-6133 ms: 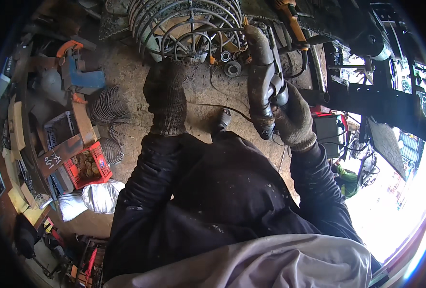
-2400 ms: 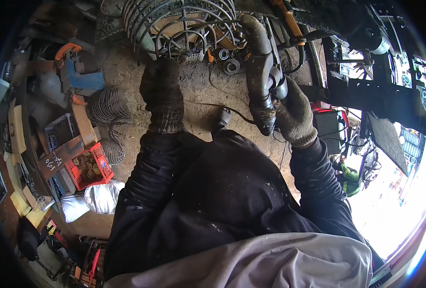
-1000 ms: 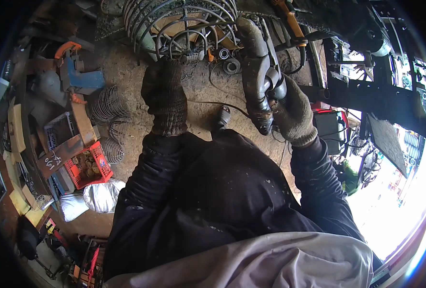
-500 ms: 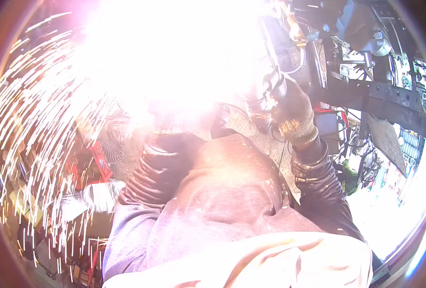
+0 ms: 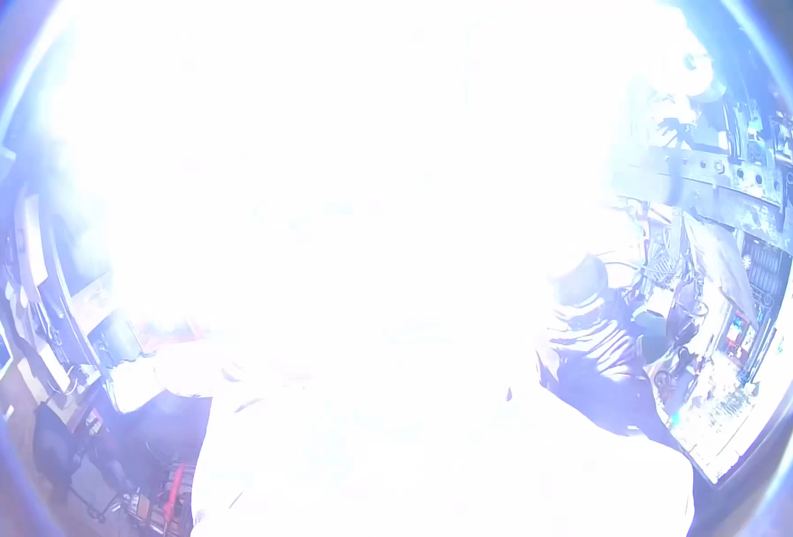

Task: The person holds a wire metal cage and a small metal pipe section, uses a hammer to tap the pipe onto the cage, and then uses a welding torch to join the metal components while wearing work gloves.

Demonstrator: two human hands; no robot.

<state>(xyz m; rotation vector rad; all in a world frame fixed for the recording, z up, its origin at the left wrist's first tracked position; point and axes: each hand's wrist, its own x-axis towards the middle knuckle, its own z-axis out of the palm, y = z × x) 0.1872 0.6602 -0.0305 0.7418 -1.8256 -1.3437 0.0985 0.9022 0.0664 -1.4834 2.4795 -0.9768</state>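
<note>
A white welding glare floods almost the whole head view and hides the wire cage, the torch and my left hand. Of my right hand point(image 5: 580, 279) only a dark patch at the glove's wrist end shows, at the edge of the glare. Its fingers and whatever they hold are washed out. My dark right sleeve point(image 5: 604, 358) runs down from it toward the lower right. My torso at the bottom shows only as a bright pale shape.
A dark metal beam with holes point(image 5: 718, 183) crosses the upper right above cluttered shelves and tools point(image 5: 727, 331). On the ground at left lie a white bag point(image 5: 137, 383), boxes and scrap point(image 5: 38, 295). A red-handled tool point(image 5: 174, 483) lies at the bottom left.
The arc glare has grown from the upper part of the view to nearly all of it. The sparks, my left glove and the torch seen earlier are now lost in white.
</note>
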